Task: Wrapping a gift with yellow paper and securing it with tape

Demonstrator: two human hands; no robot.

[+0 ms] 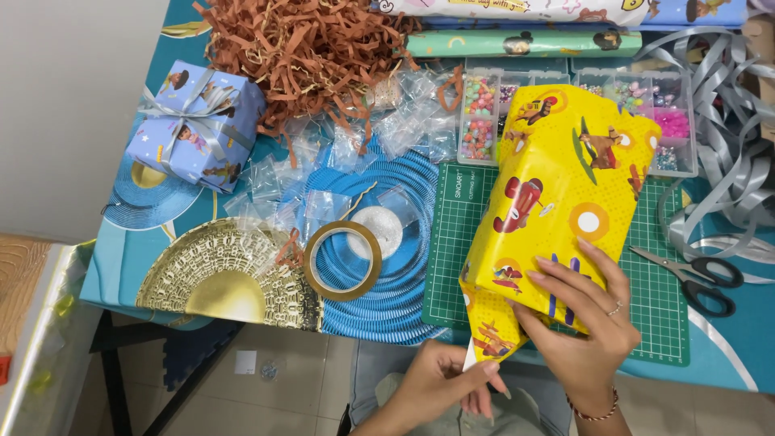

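A box wrapped in yellow paper with cartoon planes (557, 194) lies tilted on a green cutting mat (658, 303). My right hand (581, 319) presses flat on the near end of the box, fingers spread over the paper. My left hand (444, 379) is below the table edge and pinches the loose yellow paper flap (491, 339) that hangs from the box's near corner. A roll of clear tape (343, 260) lies to the left of the mat. Black-handled scissors (694, 278) lie on the mat to the right of the box.
A blue wrapped gift with silver ribbon (196, 125) sits at the far left. Brown shredded paper (303, 52), small clear bags (323, 182), bead organiser trays (484, 117), rolls of wrapping paper (525, 40) and loose silver ribbon (726, 121) crowd the back and right. The table edge runs near my body.
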